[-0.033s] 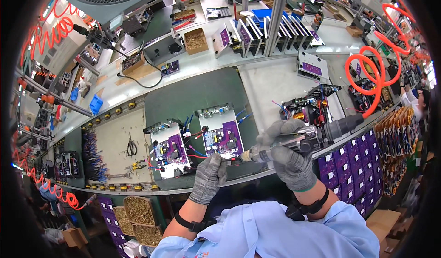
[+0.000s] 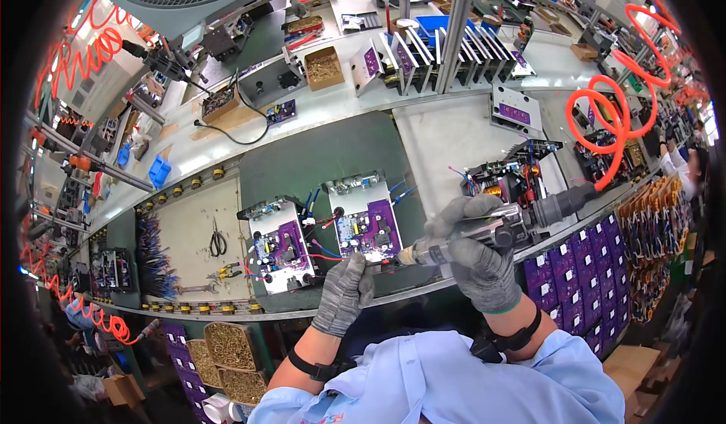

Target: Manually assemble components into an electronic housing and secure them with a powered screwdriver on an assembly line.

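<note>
My right hand, in a grey knit glove, is wrapped round an air screwdriver lying almost level. Its nose points left, and an orange coiled hose runs from its rear end. My left hand, gloved alike, has its fingers pressed together at the near edge of a white metal panel bearing a purple circuit board. What those fingers pinch is hidden. The screwdriver's tip ends close to the right of them, beside that near edge. A second panel with a purple board rests just to the left, with red and blue wires between the two.
Both panels lie on a green mat. Pliers, a wrench and scissors are at the left. An electronic assembly stands at the right. Bins of screws and stacked purple boards flank the near edge.
</note>
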A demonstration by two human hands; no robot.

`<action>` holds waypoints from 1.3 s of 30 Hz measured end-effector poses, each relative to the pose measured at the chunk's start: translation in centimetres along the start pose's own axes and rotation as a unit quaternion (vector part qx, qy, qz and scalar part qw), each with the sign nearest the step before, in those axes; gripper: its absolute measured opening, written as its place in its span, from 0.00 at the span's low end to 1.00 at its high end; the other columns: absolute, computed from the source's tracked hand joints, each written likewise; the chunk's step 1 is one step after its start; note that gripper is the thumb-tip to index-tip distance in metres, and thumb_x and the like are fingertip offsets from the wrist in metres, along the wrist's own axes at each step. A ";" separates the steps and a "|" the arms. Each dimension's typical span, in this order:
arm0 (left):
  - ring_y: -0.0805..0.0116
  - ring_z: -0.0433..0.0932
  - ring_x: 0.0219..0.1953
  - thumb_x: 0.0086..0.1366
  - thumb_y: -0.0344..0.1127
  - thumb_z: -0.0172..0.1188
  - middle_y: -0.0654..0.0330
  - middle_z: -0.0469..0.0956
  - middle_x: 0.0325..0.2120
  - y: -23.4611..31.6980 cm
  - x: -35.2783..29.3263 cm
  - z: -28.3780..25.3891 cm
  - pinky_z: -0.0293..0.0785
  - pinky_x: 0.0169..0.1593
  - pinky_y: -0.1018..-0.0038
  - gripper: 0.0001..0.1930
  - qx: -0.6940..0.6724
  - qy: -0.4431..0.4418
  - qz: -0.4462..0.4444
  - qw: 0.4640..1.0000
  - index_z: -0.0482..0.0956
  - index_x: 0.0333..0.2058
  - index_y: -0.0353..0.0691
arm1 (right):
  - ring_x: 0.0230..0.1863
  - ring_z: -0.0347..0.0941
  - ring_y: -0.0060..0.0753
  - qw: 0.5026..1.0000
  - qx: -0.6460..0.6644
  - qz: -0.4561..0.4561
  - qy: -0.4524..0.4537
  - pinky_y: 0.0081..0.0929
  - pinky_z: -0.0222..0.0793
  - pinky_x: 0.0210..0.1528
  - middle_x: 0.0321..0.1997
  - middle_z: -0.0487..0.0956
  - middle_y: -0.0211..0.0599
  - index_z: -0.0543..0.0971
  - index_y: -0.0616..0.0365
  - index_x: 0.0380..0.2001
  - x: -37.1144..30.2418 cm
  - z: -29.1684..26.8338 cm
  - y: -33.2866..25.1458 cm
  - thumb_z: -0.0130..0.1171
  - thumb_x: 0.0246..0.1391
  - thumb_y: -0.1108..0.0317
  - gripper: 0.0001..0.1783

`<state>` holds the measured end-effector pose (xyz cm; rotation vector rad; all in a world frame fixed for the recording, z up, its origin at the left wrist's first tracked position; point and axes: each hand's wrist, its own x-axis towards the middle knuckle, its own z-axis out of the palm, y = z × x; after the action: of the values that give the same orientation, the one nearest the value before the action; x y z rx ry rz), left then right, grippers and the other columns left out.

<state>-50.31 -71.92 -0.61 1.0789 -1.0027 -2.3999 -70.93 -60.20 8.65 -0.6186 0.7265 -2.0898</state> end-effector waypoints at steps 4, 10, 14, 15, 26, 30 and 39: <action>0.77 0.70 0.14 0.73 0.59 0.57 0.66 0.73 0.16 0.3 1.7 -1.1 0.62 0.17 0.81 0.27 -0.016 0.085 -0.109 0.990 0.82 0.34 0.37 | 0.50 0.80 0.33 0.998 0.021 -0.002 0.053 0.45 0.79 0.59 0.52 0.79 0.37 0.75 0.51 0.53 0.7 -1.8 0.0 0.73 0.52 0.75 0.26; 0.59 0.83 0.30 0.65 0.59 0.65 0.54 0.82 0.26 5.9 4.5 -3.3 0.80 0.39 0.63 0.27 0.642 0.037 0.168 0.747 0.83 0.36 0.35 | 0.51 0.81 0.35 0.993 -0.052 -0.068 0.077 0.44 0.85 0.51 0.50 0.80 0.38 0.75 0.55 0.53 1.8 -2.7 -1.1 0.72 0.52 0.74 0.25; 0.51 0.85 0.39 0.60 0.59 0.68 0.49 0.84 0.34 5.7 6.4 -2.4 0.81 0.45 0.57 0.27 0.846 -0.032 0.126 0.518 0.82 0.39 0.35 | 0.43 0.83 0.36 0.988 -0.103 -0.075 0.086 0.43 0.88 0.44 0.46 0.81 0.41 0.75 0.59 0.53 1.2 -2.4 0.5 0.71 0.53 0.77 0.24; 0.52 0.85 0.41 0.61 0.56 0.67 0.48 0.83 0.38 5.3 6.9 -2.5 0.81 0.45 0.57 0.26 0.862 -0.047 0.108 0.493 0.81 0.43 0.36 | 0.41 0.83 0.36 0.989 -0.111 -0.057 0.080 0.42 0.88 0.44 0.44 0.81 0.41 0.76 0.60 0.52 1.0 -2.4 0.9 0.70 0.53 0.77 0.24; 0.50 0.85 0.41 0.60 0.51 0.65 0.49 0.83 0.38 3.8 9.0 -4.2 0.82 0.43 0.55 0.23 0.853 -0.058 0.129 0.503 0.80 0.45 0.36 | 0.42 0.82 0.29 0.983 -0.165 0.013 0.079 0.33 0.85 0.47 0.43 0.81 0.38 0.77 0.62 0.52 0.5 -2.5 3.4 0.67 0.55 0.81 0.20; 0.50 0.85 0.39 0.59 0.48 0.65 0.49 0.83 0.35 3.5 9.3 -4.5 0.82 0.42 0.55 0.20 0.852 -0.059 0.123 0.506 0.82 0.41 0.37 | 0.45 0.81 0.27 0.973 -0.225 0.025 0.048 0.30 0.83 0.50 0.45 0.82 0.37 0.77 0.62 0.51 1.0 -2.7 4.4 0.67 0.54 0.82 0.21; 0.50 0.86 0.38 0.60 0.45 0.64 0.49 0.84 0.35 3.6 9.1 -4.5 0.82 0.42 0.55 0.16 0.845 -0.058 0.137 0.514 0.84 0.38 0.39 | 0.45 0.81 0.30 0.971 -0.233 0.037 0.036 0.34 0.84 0.49 0.46 0.81 0.38 0.76 0.59 0.53 1.6 -2.9 7.4 0.67 0.54 0.82 0.23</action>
<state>-52.94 -81.40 -4.90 0.8119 -3.2954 -0.4669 -69.69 -64.34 1.84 -0.7563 1.2803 -1.8872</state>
